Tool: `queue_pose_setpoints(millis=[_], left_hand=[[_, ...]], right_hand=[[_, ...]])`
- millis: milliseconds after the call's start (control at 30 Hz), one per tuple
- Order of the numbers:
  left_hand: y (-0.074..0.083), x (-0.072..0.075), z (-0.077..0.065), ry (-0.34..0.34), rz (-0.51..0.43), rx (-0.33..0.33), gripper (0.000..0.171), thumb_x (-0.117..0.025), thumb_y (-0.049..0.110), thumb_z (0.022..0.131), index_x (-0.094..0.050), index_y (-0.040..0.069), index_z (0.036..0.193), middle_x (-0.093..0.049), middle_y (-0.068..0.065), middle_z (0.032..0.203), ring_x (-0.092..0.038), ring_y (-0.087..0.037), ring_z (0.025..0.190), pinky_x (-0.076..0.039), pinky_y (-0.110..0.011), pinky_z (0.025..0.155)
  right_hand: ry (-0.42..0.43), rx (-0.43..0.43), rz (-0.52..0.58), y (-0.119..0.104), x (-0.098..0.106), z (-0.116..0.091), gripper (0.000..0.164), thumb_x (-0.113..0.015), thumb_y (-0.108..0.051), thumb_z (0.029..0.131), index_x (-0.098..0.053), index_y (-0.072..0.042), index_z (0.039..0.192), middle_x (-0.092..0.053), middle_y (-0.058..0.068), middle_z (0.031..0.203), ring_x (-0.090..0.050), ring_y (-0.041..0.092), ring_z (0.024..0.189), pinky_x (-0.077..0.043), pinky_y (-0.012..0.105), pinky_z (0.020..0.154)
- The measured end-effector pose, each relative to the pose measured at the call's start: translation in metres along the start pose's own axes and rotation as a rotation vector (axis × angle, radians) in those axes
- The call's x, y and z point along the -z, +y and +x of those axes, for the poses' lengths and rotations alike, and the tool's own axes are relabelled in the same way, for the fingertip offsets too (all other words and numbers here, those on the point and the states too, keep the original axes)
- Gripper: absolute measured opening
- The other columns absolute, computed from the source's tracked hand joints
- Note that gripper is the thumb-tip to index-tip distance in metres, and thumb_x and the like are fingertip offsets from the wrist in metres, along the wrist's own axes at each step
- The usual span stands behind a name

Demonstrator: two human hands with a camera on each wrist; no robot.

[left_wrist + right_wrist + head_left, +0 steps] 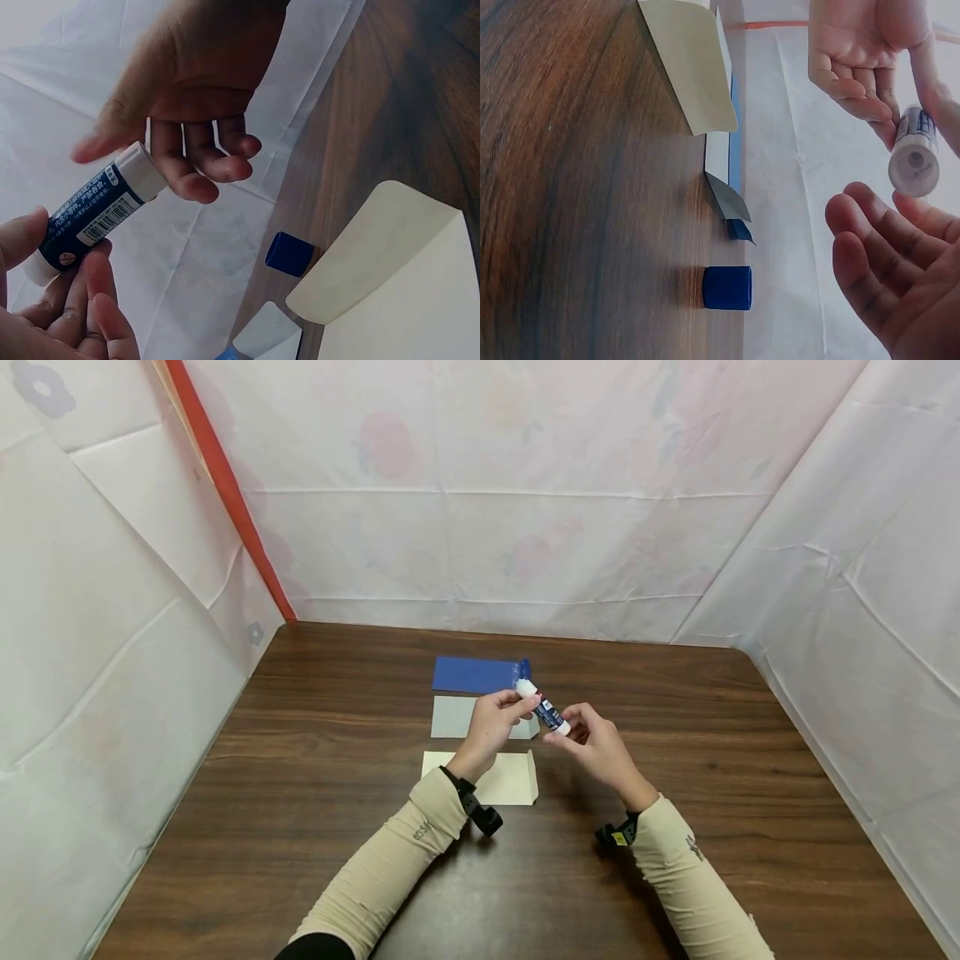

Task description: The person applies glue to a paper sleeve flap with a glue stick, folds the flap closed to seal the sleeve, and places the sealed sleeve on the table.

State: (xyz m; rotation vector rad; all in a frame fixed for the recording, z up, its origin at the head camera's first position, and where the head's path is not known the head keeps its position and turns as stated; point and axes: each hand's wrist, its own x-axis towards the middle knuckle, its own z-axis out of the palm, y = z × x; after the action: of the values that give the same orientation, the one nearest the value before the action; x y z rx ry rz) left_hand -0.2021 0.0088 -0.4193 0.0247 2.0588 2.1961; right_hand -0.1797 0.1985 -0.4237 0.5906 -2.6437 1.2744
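My left hand [491, 727] pinches a glue stick [551, 715] near its white upper end, tilted above the envelopes. It has a dark blue label with a barcode in the left wrist view. My right hand [596, 747] is at the white base, thumb and fingers spread loosely around that end without closing on it. Below lie a blue envelope [472, 675], a grey envelope [450, 717] and a cream envelope [506, 779] in a column, flaps to the right. The blue envelope's flap [522, 671] bears whitish marks. A blue cap [727, 288] stands on the table beside the flaps.
The brown wooden table [337, 710] ends at white patterned sheeting [480, 543] at the back and both sides. A red strip [232, 493] runs down the back left corner. Each wrist wears a black camera [480, 810].
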Motion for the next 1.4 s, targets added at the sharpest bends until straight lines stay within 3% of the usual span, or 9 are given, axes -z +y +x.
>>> queue_pose_setpoints(millis=[267, 367, 500, 633, 900, 1000, 1100, 1267, 1400], left_hand=[[0.000, -0.003, -0.003, -0.006, 0.018, -0.009, 0.029, -0.070, 0.029, 0.091, -0.072, 0.004, 0.106, -0.072, -0.016, 0.100, -0.066, -0.030, 0.095, -0.047, -0.053, 0.093], [0.001, -0.003, -0.003, -0.010, 0.016, -0.014, 0.029, -0.069, 0.029, 0.091, -0.072, 0.004, 0.105, -0.071, -0.016, 0.099, -0.064, -0.037, 0.101, -0.046, -0.054, 0.094], [0.001, -0.003, -0.003, -0.010, 0.012, -0.014, 0.027, -0.068, 0.027, 0.092, -0.072, 0.003, 0.105, -0.071, -0.013, 0.096, -0.065, -0.032, 0.096, -0.046, -0.055, 0.094], [0.002, -0.003, -0.002, -0.011, 0.002, -0.008, 0.026, -0.068, 0.024, 0.092, -0.071, 0.002, 0.106, -0.071, -0.015, 0.095, -0.064, -0.020, 0.087, -0.047, -0.054, 0.094], [0.001, -0.002, -0.001, -0.044, -0.069, -0.001, 0.026, -0.066, 0.021, 0.093, -0.070, -0.001, 0.107, -0.070, -0.001, 0.084, -0.063, -0.037, 0.098, -0.044, -0.057, 0.097], [0.003, -0.002, -0.001, -0.044, -0.050, -0.014, 0.026, -0.067, 0.022, 0.092, -0.070, 0.000, 0.106, -0.071, -0.007, 0.086, -0.065, -0.022, 0.086, -0.045, -0.056, 0.096], [0.004, -0.002, -0.001, -0.034, -0.031, -0.023, 0.026, -0.069, 0.023, 0.091, -0.071, 0.001, 0.105, -0.071, -0.014, 0.093, -0.063, -0.009, 0.079, -0.047, -0.054, 0.093], [0.001, -0.003, -0.002, -0.012, -0.009, -0.026, 0.026, -0.070, 0.025, 0.090, -0.071, 0.002, 0.104, -0.071, -0.016, 0.095, -0.063, -0.011, 0.080, -0.049, -0.050, 0.089], [0.000, -0.003, -0.003, -0.012, 0.006, -0.019, 0.026, -0.070, 0.025, 0.091, -0.072, 0.003, 0.103, -0.071, -0.014, 0.093, -0.065, -0.016, 0.083, -0.048, -0.051, 0.091]], right_hand=[[0.064, 0.022, -0.066, 0.000, -0.002, 0.000, 0.018, -0.077, -0.013, 0.084, -0.066, -0.001, 0.091, -0.063, 0.007, 0.071, -0.051, 0.009, 0.059, -0.045, 0.021, 0.053], [0.042, 0.017, -0.081, -0.001, -0.001, 0.000, 0.017, -0.072, -0.014, 0.088, -0.068, 0.001, 0.094, -0.059, 0.007, 0.068, -0.047, 0.010, 0.057, -0.040, 0.022, 0.051], [-0.038, 0.003, -0.076, -0.001, -0.001, -0.001, 0.020, -0.062, -0.017, 0.096, -0.066, 0.003, 0.098, -0.062, 0.012, 0.072, -0.051, 0.008, 0.061, -0.044, 0.022, 0.055], [-0.113, -0.014, -0.024, -0.002, -0.001, -0.001, 0.026, -0.049, -0.016, 0.103, -0.062, 0.005, 0.097, -0.066, 0.016, 0.078, -0.061, 0.015, 0.067, -0.051, 0.024, 0.061], [-0.214, -0.090, 0.222, -0.003, 0.006, 0.000, 0.045, -0.028, -0.018, 0.109, -0.057, 0.014, 0.097, -0.064, 0.024, 0.081, -0.064, 0.020, 0.068, -0.055, 0.036, 0.062], [-0.159, -0.126, 0.240, -0.007, 0.008, 0.001, 0.040, -0.037, -0.018, 0.107, -0.060, 0.013, 0.097, -0.065, 0.026, 0.082, -0.064, 0.024, 0.068, -0.056, 0.036, 0.062], [-0.046, -0.108, 0.136, -0.007, 0.006, 0.001, 0.023, -0.058, -0.018, 0.099, -0.062, 0.004, 0.096, -0.067, 0.021, 0.081, -0.063, 0.023, 0.067, -0.054, 0.030, 0.060], [0.064, -0.013, -0.015, -0.001, 0.002, 0.001, 0.026, -0.081, -0.014, 0.080, -0.062, -0.002, 0.092, -0.067, 0.011, 0.077, -0.057, 0.007, 0.063, -0.050, 0.021, 0.058], [0.045, 0.001, -0.044, -0.001, 0.002, 0.001, 0.019, -0.079, -0.015, 0.082, -0.066, -0.002, 0.089, -0.064, 0.007, 0.071, -0.051, 0.005, 0.059, -0.045, 0.021, 0.054]])
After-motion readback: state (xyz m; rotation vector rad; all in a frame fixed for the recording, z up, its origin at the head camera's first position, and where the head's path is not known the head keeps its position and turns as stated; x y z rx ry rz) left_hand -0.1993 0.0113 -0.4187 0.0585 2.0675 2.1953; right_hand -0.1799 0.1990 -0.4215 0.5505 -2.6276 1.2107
